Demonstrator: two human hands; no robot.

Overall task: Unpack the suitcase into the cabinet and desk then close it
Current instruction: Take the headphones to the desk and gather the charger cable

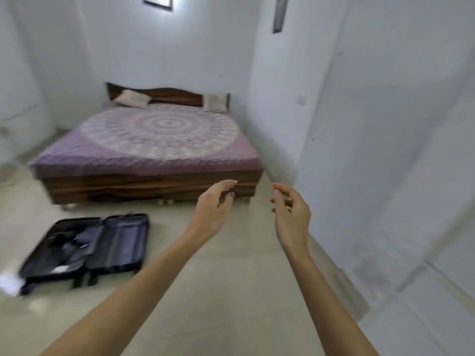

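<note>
Head view, blurred throughout by motion. Suitcase (87,249) lies on the floor (231,273) at 8 o'clock, opened flat with both halves facing up. The hinge line runs roughly toward the bed. Its left half holds dark items too blurred to name, with a small pale one near the lower edge. Its right half shows bluish lining. Something white (9,281) sits against the case's near left corner at the frame edge; what it is cannot be told.

The person's two bare arms reach forward from 6 o'clock over the floor, well apart from the suitcase. Left hand (213,209) is just right of centre, palm turned inward, fingers loosely bent, holding nothing. Right hand (293,214) is beside it toward 3 o'clock, palm facing the left one, fingers likewise slack and bent, holding nothing. The hands do not touch each other.

Bed (154,140) stands at 11 o'clock, beyond the suitcase. It has a dark wood frame and a purple cover with a pale round pattern. Two pillows (132,98) lean on the headboard (169,95), one at each end. The bed's right side stands close along a white wall (277,111), which carries a small switch plate (301,100). Two dark frames hang high up, one (158,1) at 12 o'clock and one (280,14) at 1 o'clock. A broad white surface (398,150) fills 3 o'clock; whether it is wall or door cannot be told.
</note>
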